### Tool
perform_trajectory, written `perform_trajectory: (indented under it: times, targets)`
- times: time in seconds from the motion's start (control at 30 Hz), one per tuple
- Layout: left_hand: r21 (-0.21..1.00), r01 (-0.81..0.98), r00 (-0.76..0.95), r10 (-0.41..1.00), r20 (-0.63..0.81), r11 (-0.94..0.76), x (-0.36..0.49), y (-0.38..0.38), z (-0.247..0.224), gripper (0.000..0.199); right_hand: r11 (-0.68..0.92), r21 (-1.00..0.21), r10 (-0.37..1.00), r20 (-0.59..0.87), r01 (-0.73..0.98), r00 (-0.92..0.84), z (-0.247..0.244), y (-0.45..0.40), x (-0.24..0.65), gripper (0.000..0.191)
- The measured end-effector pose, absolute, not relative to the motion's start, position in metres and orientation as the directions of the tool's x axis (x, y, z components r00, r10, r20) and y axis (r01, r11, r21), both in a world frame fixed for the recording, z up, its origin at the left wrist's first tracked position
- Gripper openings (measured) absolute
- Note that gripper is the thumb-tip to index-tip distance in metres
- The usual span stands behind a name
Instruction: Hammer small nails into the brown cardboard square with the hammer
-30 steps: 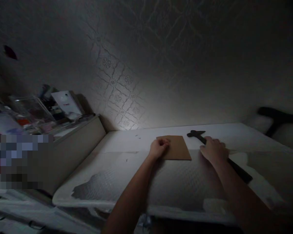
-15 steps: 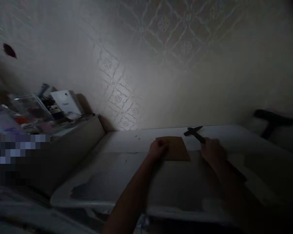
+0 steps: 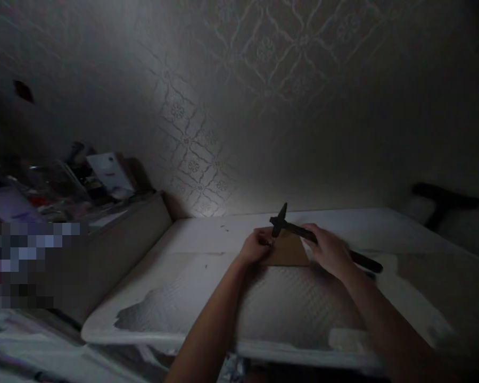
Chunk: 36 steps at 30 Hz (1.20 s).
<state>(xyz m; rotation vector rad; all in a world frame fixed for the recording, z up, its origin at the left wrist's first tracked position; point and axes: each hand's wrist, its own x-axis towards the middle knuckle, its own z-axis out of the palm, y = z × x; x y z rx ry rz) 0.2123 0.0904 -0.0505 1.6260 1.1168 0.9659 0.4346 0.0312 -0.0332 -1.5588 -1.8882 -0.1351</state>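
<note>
A flat brown board (image 3: 289, 252) lies on the white table (image 3: 199, 229). My left hand (image 3: 254, 247) rests on its left edge, fingers pinched on something too small to make out. My right hand (image 3: 328, 249) is wrapped round the dark handle of a hammer (image 3: 299, 230), whose end sticks out behind the hand. The hammer's head hangs over the left part of the board, just above and beside my left fingertips.
Boxes and a clear container (image 3: 56, 181) crowd a raised cabinet top at the left. A patterned wall (image 3: 303, 133) rises behind the table. A dark T-shaped object (image 3: 443, 199) stands at the right. Small dark bits lie left of the board.
The hammer in my right hand has moved left and its head has come over the board, close to my left fingers. My left hand has stayed nearly in place.
</note>
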Motion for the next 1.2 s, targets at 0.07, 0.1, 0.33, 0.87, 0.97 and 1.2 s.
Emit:
perform_trajectory:
  times: [0.07, 0.1, 0.33, 0.87, 0.97, 1.2]
  targets:
    - [0.935, 0.276, 0.266, 0.952, 0.15, -0.224, 0.2121, 0.0911, -0.0521, 0.046, 0.323, -0.307, 0.819, 0.564, 0.895, -0.102, -0.0313, 0.0285, 0.4308, 0.035]
    - [0.924, 0.294, 0.265, 0.949, 0.169, -0.246, 0.2119, 0.0916, -0.0528, 0.045, 0.336, -0.297, 0.816, 0.566, 0.894, -0.118, -0.0304, 0.0274, 0.4294, 0.034]
    - [0.88, 0.354, 0.288, 0.932, 0.218, -0.316, 0.2116, 0.0939, -0.0537, 0.042, 0.358, -0.274, 0.811, 0.564, 0.892, -0.152, -0.0298, 0.0262, 0.428, 0.033]
    - [0.874, 0.376, 0.274, 0.938, 0.214, -0.309, 0.214, 0.0928, -0.0551, 0.04, 0.303, -0.259, 0.835, 0.535, 0.917, -0.125, -0.0292, 0.0245, 0.425, 0.036]
    - [0.874, 0.38, 0.27, 0.94, 0.21, -0.304, 0.2147, 0.0913, -0.0543, 0.04, 0.313, -0.276, 0.826, 0.551, 0.909, -0.118, -0.0297, 0.0248, 0.4253, 0.036]
    - [0.853, 0.427, 0.237, 0.947, 0.216, -0.301, 0.2148, 0.0903, -0.0533, 0.04, 0.332, -0.286, 0.824, 0.552, 0.899, -0.129, -0.0299, 0.0255, 0.4253, 0.035]
